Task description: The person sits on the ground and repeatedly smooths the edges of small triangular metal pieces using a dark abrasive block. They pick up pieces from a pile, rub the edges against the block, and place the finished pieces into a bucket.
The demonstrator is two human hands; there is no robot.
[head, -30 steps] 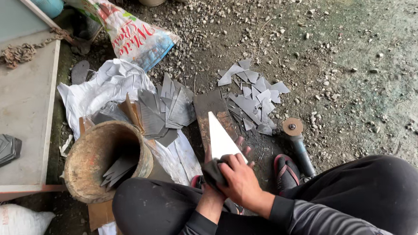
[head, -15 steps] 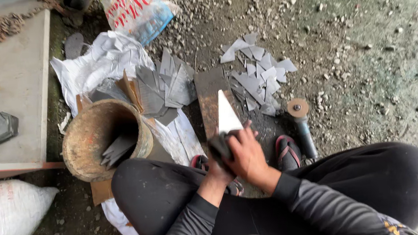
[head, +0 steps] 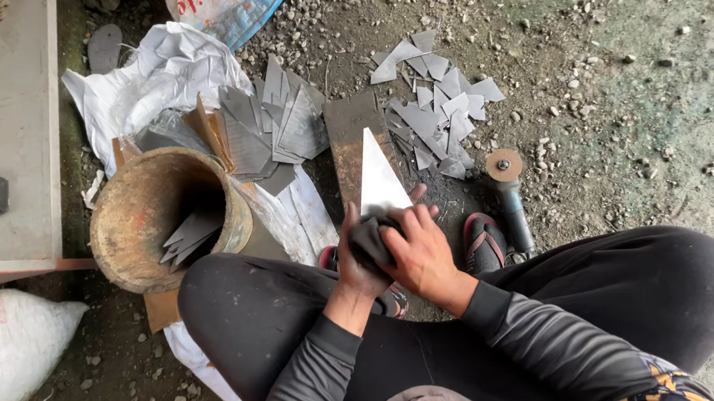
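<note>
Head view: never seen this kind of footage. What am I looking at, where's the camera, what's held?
There is no machine here: a person sits low with knees apart, and a camera on their head looks down at their two bare hands. The left hand and the right hand together grip a dark cloth around the base of a pale metal triangle, its tip pointing away. On the gravel ground lie a heap of cut grey metal pieces, an angle grinder, a rusty bucket holding more pieces, and crumpled white paper. A grey bench stands at the left.
</note>
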